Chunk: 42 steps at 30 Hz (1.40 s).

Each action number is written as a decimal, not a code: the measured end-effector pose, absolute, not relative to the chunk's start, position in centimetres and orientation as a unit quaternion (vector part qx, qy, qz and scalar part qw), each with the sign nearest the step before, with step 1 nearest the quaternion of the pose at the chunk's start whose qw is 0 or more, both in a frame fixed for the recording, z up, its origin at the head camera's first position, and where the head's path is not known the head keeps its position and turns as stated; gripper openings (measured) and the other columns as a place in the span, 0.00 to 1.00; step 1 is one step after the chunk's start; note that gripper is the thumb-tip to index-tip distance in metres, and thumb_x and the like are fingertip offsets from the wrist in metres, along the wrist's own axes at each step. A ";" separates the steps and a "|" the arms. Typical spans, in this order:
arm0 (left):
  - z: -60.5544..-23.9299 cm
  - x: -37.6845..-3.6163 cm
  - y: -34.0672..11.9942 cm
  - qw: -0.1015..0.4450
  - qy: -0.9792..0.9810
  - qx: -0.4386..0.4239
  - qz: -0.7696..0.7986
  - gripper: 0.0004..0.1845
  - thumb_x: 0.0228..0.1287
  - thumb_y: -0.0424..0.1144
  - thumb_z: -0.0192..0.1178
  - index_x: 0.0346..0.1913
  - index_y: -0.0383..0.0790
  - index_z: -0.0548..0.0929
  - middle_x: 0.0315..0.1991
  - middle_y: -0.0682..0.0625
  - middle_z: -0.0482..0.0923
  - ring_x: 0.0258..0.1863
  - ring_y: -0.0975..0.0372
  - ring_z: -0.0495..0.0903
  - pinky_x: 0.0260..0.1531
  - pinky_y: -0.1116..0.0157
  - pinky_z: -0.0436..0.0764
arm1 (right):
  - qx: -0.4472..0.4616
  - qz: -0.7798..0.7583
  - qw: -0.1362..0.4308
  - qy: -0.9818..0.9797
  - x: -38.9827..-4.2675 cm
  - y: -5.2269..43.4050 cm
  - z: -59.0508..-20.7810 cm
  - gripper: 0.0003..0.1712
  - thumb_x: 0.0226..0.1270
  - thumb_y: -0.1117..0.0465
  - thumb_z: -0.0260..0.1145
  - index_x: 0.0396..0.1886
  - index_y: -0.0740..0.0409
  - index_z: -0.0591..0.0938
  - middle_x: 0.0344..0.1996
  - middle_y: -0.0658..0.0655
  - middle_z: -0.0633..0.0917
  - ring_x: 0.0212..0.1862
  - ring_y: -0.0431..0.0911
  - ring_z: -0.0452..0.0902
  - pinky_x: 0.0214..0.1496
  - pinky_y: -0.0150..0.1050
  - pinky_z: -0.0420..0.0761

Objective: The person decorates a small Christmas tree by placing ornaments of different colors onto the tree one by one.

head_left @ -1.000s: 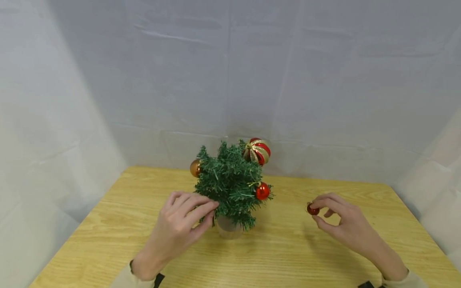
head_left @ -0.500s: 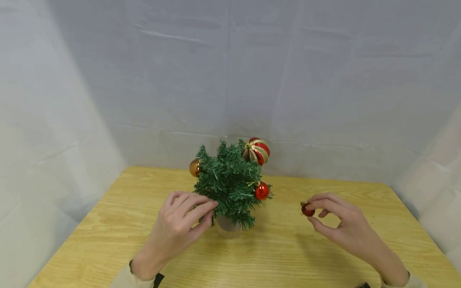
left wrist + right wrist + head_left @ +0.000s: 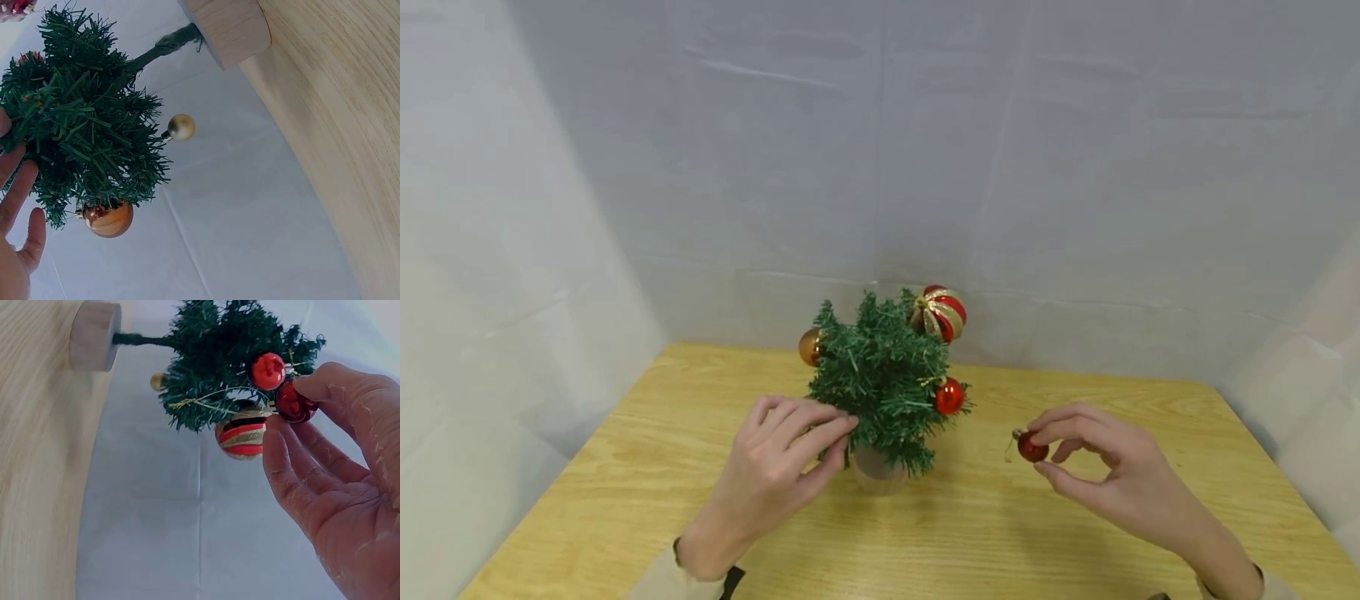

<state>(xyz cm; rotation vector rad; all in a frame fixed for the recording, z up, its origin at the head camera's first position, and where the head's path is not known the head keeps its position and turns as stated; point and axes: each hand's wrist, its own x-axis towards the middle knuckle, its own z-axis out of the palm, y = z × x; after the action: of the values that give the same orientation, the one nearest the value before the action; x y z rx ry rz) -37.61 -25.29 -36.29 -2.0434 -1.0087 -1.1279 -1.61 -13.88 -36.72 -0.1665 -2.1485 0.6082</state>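
A small green artificial tree [image 3: 880, 383] stands on a round wooden base [image 3: 874, 471] on the light wooden table [image 3: 985, 542]. On it hang a bronze bauble [image 3: 809, 347], a red-and-gold striped bauble [image 3: 942, 313] and a red bauble [image 3: 949, 396]. My left hand [image 3: 833, 446] rests its straight fingers against the lower left branches. In the left wrist view its fingers [image 3: 19, 194] touch the foliage [image 3: 81, 137]. To the right of the tree, my right hand [image 3: 1042, 454] pinches a small red bauble [image 3: 1032, 448] between thumb and forefinger. The right wrist view shows that bauble [image 3: 295, 403] close to the branches [image 3: 231, 350].
White cloth [image 3: 880, 167] hangs behind and at both sides of the table. A small gold bauble [image 3: 181, 127] hangs on the tree's far side. Bare tabletop lies in front of the tree and to the far right.
My right hand has carried the small red bauble leftward and slightly down, closer to the tree. The left hand has stayed on the branches.
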 end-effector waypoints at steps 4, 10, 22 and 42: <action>-36.2 -37.4 -25.3 0.295 -0.375 -0.768 -0.427 0.14 0.75 0.40 0.55 0.42 0.43 0.91 0.39 0.50 0.88 0.36 0.58 0.85 0.37 0.56 0.78 | -0.038 0.321 0.434 -0.841 -1.7 -14.0 -36.7 0.32 0.45 0.91 0.67 0.50 0.65 0.83 0.51 0.59 0.84 0.50 0.41 0.83 0.40 0.30 0.84; -35.8 -36.5 -25.2 0.298 -0.342 -0.768 -0.452 0.12 0.74 0.39 0.57 0.40 0.40 0.91 0.39 0.47 0.88 0.37 0.56 0.85 0.38 0.57 0.78 | -0.034 0.399 0.417 -0.816 -2.0 -14.4 -36.5 0.29 0.51 0.90 0.65 0.52 0.66 0.82 0.53 0.58 0.85 0.51 0.43 0.85 0.43 0.33 0.87; -36.0 -33.0 -25.2 0.284 -0.325 -0.780 -0.454 0.12 0.73 0.45 0.58 0.40 0.45 0.90 0.42 0.50 0.87 0.42 0.58 0.84 0.42 0.58 0.78 | -0.023 0.553 0.371 -0.745 -3.7 -14.7 -36.5 0.24 0.59 0.89 0.59 0.51 0.65 0.81 0.54 0.52 0.86 0.52 0.44 0.87 0.51 0.42 0.88; -36.0 -30.4 -25.1 0.259 -0.336 -0.783 -0.455 0.15 0.70 0.53 0.61 0.43 0.48 0.90 0.47 0.52 0.85 0.45 0.60 0.81 0.47 0.59 0.72 | 0.095 0.600 0.332 -0.721 -6.0 -15.3 -36.4 0.28 0.60 0.89 0.57 0.54 0.63 0.81 0.57 0.55 0.85 0.56 0.47 0.84 0.52 0.43 0.88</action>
<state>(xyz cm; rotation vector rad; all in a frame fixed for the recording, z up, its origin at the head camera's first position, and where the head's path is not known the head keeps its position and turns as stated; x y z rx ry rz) -30.38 -25.12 -36.04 -2.1217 -0.9103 -1.2319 -6.02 -15.27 -36.41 0.2480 -1.8841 1.5684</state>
